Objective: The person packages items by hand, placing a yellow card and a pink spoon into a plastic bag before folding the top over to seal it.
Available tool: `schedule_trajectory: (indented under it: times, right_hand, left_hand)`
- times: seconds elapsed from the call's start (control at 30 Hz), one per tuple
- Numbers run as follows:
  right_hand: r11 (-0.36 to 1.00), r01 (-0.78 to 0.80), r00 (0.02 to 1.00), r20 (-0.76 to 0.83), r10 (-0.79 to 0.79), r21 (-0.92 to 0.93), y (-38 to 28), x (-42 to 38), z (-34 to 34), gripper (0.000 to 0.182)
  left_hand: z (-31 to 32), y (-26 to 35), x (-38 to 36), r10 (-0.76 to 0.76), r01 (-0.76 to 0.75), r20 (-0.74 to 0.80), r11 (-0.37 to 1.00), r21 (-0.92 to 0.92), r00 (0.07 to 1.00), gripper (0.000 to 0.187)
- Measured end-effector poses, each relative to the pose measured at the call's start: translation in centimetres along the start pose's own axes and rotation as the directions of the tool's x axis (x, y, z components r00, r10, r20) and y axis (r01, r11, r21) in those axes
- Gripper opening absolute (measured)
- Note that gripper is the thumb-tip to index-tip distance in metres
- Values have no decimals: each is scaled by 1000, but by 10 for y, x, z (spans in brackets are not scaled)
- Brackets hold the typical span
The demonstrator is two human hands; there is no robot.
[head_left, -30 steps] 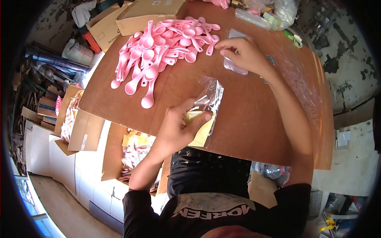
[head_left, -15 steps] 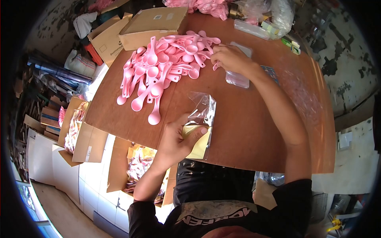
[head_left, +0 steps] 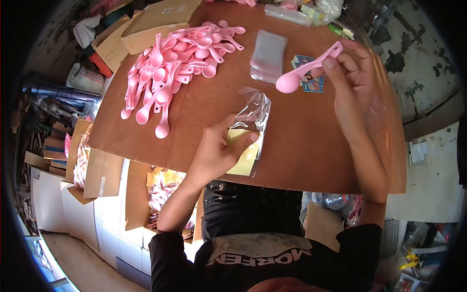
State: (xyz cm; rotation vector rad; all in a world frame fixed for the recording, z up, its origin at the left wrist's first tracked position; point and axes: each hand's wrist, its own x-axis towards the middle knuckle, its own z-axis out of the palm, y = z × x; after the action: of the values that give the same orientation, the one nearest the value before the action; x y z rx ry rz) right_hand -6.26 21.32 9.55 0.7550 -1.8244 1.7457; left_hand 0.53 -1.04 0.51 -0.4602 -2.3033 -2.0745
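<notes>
My left hand [head_left: 219, 148] pinches a clear plastic bag [head_left: 253, 117] with a yellow card [head_left: 243, 158] inside, flat on the brown table [head_left: 301, 146] near its front edge. My right hand [head_left: 352, 82] is raised over the table's right side, holding one pink plastic spoon [head_left: 304, 70] by its handle, bowl pointing left toward the bag. A pile of several pink spoons [head_left: 175, 68] lies at the table's far left. A stack of empty clear bags [head_left: 267, 56] lies behind the held bag.
A small printed blue card [head_left: 309, 80] lies under the held spoon. Cardboard boxes [head_left: 155, 22] stand at the table's far left. Open cartons of packed goods [head_left: 165, 187] sit on the floor to the left. Bags and clutter [head_left: 311, 9] line the far edge.
My right hand left the spoon pile, picked up one pink spoon and lifted it to the right. The left hand kept holding the bag with the yellow card.
</notes>
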Motion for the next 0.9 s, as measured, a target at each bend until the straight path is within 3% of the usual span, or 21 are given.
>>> schedule_trajectory:
  times: [0.07, 0.2, 0.27, 0.33, 0.53, 0.6, 0.67, 0.73, 0.77, 0.8, 0.87, 0.9]
  right_hand:
    - [997, -40, 998, 46, 37, 63, -12, -11, -9, 34]
    - [997, 4, 998, 57, -8, 74, -18, -22, -12, 33]
    - [997, -4, 996, 89, -4, 81, -16, -22, -16, 32]
    - [998, -56, 981, 186, 53, 13, -14, -25, -16, 32]
    - [992, -129, 972, 197, 125, 7, -18, -39, 1, 29]
    - [979, 23, 979, 204, 19, -202, -18, -42, 2, 28]
    - [968, 28, 976, 215, 28, -250, -20, -45, 2, 26]
    - [892, 281, 917, 375, -140, -354, -16, -45, -1, 24]
    - [964, -7, 940, 328, 98, -266, -23, -51, 0, 25]
    - [963, -3, 939, 330, 95, -269, -27, -52, 0, 25]
    - [881, -471, 841, 319, 437, 35, -37, -50, 0, 26]
    - [852, -523, 805, 344, 484, 27, -42, -47, -1, 28]
  left_hand:
    - [11, 0, 4, 122, -122, 23, 993, -8, 992, 27]
    - [26, 7, 2, 102, -97, 79, 993, -62, 992, 29]
    - [28, 14, 1, 139, -140, 132, 990, -5, 981, 33]
    - [30, 16, 0, 158, -160, 142, 987, 4, 977, 35]
    - [37, 11, -2, 213, -208, 136, 977, -53, 968, 42]
    - [37, 11, -3, 145, -139, 119, 989, -57, 982, 40]
    - [38, 11, -2, 122, -113, 147, 991, -66, 982, 37]
    - [45, 3, -1, 227, -221, 79, 972, -74, 971, 33]
    - [47, 1, -2, 216, -210, 84, 974, -83, 973, 32]
    - [46, 3, -2, 221, -214, 82, 973, -85, 972, 32]
    - [43, 10, -3, 152, -161, 274, 987, 12, 950, 32]
    - [43, 16, -4, 117, -127, 289, 992, 16, 950, 33]
